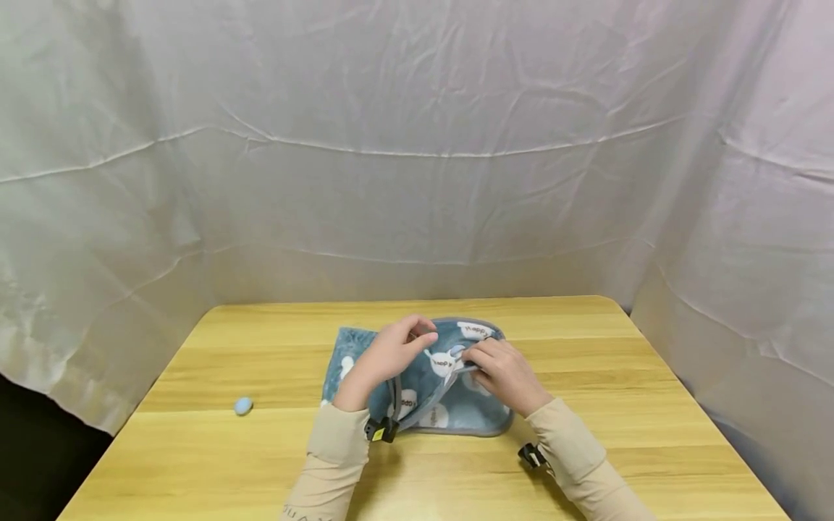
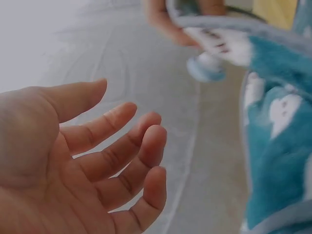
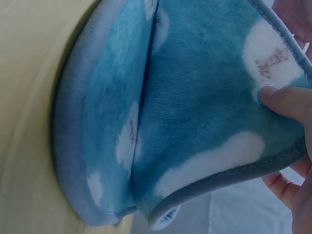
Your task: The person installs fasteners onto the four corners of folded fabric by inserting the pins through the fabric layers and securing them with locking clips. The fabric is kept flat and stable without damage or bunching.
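Note:
A blue fleece cloth (image 1: 482, 405) with white patches and grey edging lies partly folded on the table. My right hand (image 1: 507, 373) pinches a lifted part of it; in the right wrist view the thumb (image 3: 285, 101) presses on one face while other fingers lie behind the edge. Beside those fingertips, against the cloth, is a small round pale-blue and white piece (image 2: 207, 67); the cloth hides how it is held. Over the cloth's left part hovers my left hand (image 1: 394, 351), its fingers loosely bent and apart, holding nothing.
On the left of the wooden table (image 1: 195, 463) sits a small round light-blue piece (image 1: 243, 406). Pale curtains (image 1: 417, 202) hang behind and at both sides of the table. A black wrist device (image 1: 381, 430) is strapped at the left wrist, another (image 1: 532, 456) at the right.

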Tool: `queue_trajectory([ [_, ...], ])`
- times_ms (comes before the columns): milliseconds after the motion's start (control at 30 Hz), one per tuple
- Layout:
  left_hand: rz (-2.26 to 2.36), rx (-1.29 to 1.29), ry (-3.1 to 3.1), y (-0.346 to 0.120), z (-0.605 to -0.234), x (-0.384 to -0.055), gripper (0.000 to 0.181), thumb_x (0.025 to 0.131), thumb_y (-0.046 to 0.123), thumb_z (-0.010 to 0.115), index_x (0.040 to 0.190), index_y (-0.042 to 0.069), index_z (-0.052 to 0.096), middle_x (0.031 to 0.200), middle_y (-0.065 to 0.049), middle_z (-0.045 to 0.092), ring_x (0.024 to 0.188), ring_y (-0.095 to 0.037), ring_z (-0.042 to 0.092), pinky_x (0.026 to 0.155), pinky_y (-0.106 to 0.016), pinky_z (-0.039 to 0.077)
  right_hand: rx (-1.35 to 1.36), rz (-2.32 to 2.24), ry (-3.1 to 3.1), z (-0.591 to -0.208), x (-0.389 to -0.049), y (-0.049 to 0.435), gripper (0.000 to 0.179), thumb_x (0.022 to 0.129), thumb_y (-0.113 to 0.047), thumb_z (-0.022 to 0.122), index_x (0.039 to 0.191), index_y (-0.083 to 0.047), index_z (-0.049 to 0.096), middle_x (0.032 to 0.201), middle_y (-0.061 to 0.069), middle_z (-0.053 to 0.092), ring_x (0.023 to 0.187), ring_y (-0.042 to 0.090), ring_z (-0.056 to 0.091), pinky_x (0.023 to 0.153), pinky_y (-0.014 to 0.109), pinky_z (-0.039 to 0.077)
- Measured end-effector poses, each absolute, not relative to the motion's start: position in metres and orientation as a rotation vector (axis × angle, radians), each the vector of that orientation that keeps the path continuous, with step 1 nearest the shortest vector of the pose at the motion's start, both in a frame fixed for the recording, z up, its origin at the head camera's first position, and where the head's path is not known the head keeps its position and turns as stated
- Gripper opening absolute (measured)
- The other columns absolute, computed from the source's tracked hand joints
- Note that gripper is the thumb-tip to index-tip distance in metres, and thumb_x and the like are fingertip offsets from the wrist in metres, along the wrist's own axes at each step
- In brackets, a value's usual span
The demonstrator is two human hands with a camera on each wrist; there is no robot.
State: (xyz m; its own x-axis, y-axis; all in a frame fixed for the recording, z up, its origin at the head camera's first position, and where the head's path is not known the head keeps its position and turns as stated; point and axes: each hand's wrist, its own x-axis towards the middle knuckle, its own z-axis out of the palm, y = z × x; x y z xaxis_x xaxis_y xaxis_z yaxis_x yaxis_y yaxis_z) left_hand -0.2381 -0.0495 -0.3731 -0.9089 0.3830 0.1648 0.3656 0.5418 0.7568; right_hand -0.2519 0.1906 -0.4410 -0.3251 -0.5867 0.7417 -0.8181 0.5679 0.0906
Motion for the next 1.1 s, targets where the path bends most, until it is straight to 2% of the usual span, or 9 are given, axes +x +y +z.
queue_trajectory([
  [300,1.202,0.836,2.76,-0.044,-0.363,-0.223,0.023,0.095,0.03,0.064,0.112,0.014,0.06,0.096,0.001,0.064,0.084,-0.011,0.059,0.072,-0.027,0.05,1.104,0.387,-2.062,-0.44,-0.251,0.193,0.029,0.068,-0.006,0.08,0.095,-0.012,0.069,0.089,-0.002,0.066,0.08,0.012,0.06,0.069,0.031,0.049],
  [600,0.951,0.905,2.812,-0.02,-0.382,-0.218,0.027,0.093,0.035,0.066,0.11,0.015,0.059,0.101,-0.005,0.065,0.08,-0.009,0.057,0.067,-0.023,0.048,1.093,0.377,-2.062,-0.44,-0.25,0.196,0.028,0.07,-0.006,0.08,0.094,-0.014,0.068,0.086,-0.003,0.065,0.078,0.012,0.058,0.068,0.031,0.048],
  [767,0.963,0.924,2.857,-0.011,-0.393,-0.218,0.019,0.093,0.031,0.067,0.102,0.017,0.058,0.092,0.002,0.063,0.074,-0.006,0.056,0.063,-0.021,0.046,1.092,0.375,-2.047,-0.44,-0.25,0.195,0.029,0.069,-0.004,0.079,0.094,-0.014,0.069,0.086,-0.003,0.066,0.078,0.012,0.059,0.068,0.031,0.049],
  [933,0.943,0.952,2.945,-0.005,-0.401,-0.218,0.011,0.095,0.025,0.065,0.094,0.017,0.058,0.083,0.005,0.058,0.064,-0.005,0.049,0.056,-0.02,0.041,1.103,0.365,-2.061,-0.441,-0.25,0.196,0.027,0.071,-0.006,0.08,0.094,-0.015,0.069,0.087,-0.003,0.066,0.077,0.011,0.058,0.066,0.03,0.047],
  [1100,0.973,0.955,2.95,-0.001,-0.401,-0.218,0.008,0.098,0.025,0.06,0.093,0.018,0.058,0.081,0.006,0.057,0.061,-0.005,0.048,0.055,-0.019,0.04,1.106,0.352,-2.078,-0.44,-0.25,0.197,0.024,0.073,-0.007,0.079,0.093,-0.015,0.069,0.086,-0.003,0.066,0.077,0.011,0.058,0.066,0.03,0.047],
])
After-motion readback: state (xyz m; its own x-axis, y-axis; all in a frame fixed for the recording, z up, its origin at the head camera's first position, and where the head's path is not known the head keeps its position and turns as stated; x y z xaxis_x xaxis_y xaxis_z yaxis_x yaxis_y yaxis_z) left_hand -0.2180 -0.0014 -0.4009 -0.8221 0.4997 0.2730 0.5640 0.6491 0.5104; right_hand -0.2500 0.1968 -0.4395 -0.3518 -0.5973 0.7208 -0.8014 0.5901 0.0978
